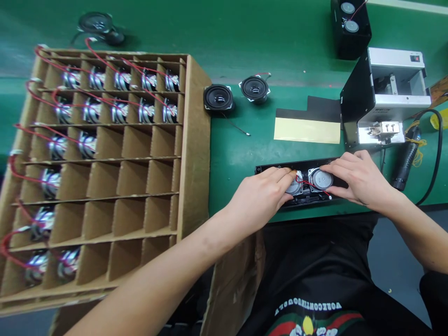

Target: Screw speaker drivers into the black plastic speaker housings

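Note:
In front of me a long black speaker housing (304, 200) lies on the green bench near its front edge. Two round speaker drivers sit in it, backs up, joined by red wires. My left hand (271, 186) is closed around the left driver (294, 186), with fingers on its far rim and thumb on its near side. On the right driver (321, 179), my right hand (353, 179) grips the rim between thumb and fingers. A small white connector (329, 197) on the red wire rests at the housing's near edge.
A divided cardboard box (194, 140) at left holds several wired drivers. Two loose drivers (219, 97) (255, 88) and a black-and-cream sheet (306, 129) lie beyond the housing. At right stand a metal machine (395, 100), a black-handled tool (406, 158) with a cable, and a black speaker box (350, 39).

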Motion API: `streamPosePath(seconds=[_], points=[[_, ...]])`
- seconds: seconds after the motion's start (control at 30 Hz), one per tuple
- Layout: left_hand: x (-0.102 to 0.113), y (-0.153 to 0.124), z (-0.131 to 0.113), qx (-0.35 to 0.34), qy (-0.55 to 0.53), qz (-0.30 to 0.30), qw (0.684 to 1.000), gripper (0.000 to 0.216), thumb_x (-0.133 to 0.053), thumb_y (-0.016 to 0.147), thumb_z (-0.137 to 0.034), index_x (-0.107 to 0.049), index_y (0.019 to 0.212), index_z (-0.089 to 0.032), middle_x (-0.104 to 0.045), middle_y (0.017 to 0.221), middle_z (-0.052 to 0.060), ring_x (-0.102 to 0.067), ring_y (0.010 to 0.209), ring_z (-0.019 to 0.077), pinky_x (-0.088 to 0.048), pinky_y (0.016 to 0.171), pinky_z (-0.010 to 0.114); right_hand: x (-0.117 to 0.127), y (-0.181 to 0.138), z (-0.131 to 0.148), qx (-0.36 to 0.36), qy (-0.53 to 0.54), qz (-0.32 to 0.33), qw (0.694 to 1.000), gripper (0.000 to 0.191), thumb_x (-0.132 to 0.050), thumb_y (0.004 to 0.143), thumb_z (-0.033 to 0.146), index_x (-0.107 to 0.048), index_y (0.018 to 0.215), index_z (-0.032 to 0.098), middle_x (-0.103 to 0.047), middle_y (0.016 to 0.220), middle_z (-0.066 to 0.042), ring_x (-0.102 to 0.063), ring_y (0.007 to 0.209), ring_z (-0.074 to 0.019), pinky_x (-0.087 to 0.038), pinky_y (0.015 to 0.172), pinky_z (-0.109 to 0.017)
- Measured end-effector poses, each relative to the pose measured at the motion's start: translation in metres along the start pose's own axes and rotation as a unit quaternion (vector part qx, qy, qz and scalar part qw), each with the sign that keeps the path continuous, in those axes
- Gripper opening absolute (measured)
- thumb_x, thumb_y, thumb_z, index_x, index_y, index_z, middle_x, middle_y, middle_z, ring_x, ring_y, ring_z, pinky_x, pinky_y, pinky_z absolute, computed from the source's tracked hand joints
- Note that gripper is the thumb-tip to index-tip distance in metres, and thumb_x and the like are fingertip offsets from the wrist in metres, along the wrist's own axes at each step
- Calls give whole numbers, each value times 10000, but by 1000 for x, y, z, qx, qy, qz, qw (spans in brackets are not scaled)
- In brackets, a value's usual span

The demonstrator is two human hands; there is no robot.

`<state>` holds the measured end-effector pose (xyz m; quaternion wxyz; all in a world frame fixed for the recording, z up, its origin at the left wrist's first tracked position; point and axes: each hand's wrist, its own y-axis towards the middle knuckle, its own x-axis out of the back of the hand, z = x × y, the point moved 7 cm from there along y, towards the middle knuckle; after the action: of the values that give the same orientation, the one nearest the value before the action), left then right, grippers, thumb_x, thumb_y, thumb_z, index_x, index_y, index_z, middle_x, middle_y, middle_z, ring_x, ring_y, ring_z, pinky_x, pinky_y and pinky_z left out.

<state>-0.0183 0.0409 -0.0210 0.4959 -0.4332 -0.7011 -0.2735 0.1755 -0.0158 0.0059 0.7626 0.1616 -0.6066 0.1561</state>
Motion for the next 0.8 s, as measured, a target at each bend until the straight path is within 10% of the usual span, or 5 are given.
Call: streamPosePath(seconds=[0.8], points=[[0, 5, 6, -36, 2, -36, 999, 419, -673, 1000, -233, -669, 1412, -162, -745, 1387, 175, -729, 1258, 329, -617, 1045, 422, -8, 8, 0, -53, -21, 75, 996, 415, -762, 1023, 404, -672, 1354, 171, -749, 1267, -123, -583, 1153, -297, -293, 932, -469]])
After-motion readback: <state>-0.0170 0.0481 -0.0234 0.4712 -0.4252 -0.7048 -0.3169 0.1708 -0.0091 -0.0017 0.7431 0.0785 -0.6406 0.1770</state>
